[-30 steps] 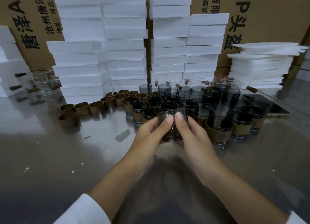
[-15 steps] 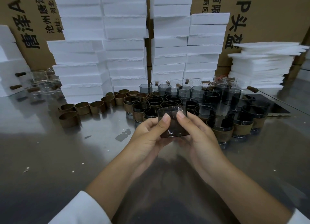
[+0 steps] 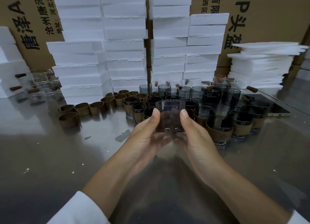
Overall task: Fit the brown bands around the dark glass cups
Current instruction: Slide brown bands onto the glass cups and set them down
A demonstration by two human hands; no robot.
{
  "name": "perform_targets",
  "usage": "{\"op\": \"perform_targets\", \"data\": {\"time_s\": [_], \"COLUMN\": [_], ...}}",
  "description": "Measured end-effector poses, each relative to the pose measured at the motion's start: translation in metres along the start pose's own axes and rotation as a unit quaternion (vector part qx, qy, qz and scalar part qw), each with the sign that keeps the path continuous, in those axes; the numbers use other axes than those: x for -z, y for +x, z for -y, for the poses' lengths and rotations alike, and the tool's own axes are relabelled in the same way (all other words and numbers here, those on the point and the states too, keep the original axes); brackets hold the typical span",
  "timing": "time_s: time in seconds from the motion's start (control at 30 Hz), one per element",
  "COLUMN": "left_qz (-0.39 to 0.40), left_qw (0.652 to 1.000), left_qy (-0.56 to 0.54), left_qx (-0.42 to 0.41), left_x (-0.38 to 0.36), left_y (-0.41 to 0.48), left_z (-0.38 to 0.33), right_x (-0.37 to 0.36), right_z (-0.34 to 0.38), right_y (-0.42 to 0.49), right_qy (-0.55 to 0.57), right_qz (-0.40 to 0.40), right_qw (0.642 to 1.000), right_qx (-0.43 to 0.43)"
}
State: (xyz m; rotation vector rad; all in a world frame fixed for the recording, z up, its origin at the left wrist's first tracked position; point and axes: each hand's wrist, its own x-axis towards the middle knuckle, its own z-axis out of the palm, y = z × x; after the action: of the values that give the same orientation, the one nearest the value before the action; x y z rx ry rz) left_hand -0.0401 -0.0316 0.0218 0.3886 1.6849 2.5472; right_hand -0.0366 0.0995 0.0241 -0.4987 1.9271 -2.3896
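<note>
Now left hand (image 3: 147, 136), right hand (image 3: 196, 138) both grip dark cup (image 3: 169, 117), lifted slightly higher.

1. Two bare hands at work: the left hand (image 3: 147, 138) and the right hand (image 3: 197, 138), both slim and long-fingered.
2. The thumbnails (image 3: 156, 112) are short and rounded, with a faint sheen under the room light.
3. Both forearms (image 3: 117, 171) are bare from the wrist to well up the arm.
4. The left sleeve (image 3: 78, 210), at the near left edge, is plain white cloth with a soft, rounded hem and shallow folds.
5. The right sleeve (image 3: 302, 219) shows only as a white sliver in the near right corner; its cut cannot be made out.
</note>
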Motion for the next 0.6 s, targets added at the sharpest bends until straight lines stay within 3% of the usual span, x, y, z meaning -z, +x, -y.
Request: {"op": "perform_targets", "data": {"time_s": [0.13,0.4,0.6], "left_qz": [-0.073,-0.072,-0.050], "left_qw": [0.996,0.996,0.999], "left_qy": [0.044,0.060,0.015], "left_qx": [-0.001,0.001,0.000], "left_x": [0.0034,-0.0008,-0.0004], "left_y": [-0.0008,-0.0035,-0.0031], "left_z": [-0.0019,0.0056,0.0016], "right_x": [0.0018,0.0027,0.0071], "right_z": [0.0018,-0.0023,0.0022], "right_y": [-0.0009,0.0008,0.0029], "right_qy": [0.010,0.032,0.078], "right_qz": [-0.032,-0.070,-0.063], "right_qw": [0.999,0.997,0.995], "right_qx": [0.026,0.002,-0.021]}}
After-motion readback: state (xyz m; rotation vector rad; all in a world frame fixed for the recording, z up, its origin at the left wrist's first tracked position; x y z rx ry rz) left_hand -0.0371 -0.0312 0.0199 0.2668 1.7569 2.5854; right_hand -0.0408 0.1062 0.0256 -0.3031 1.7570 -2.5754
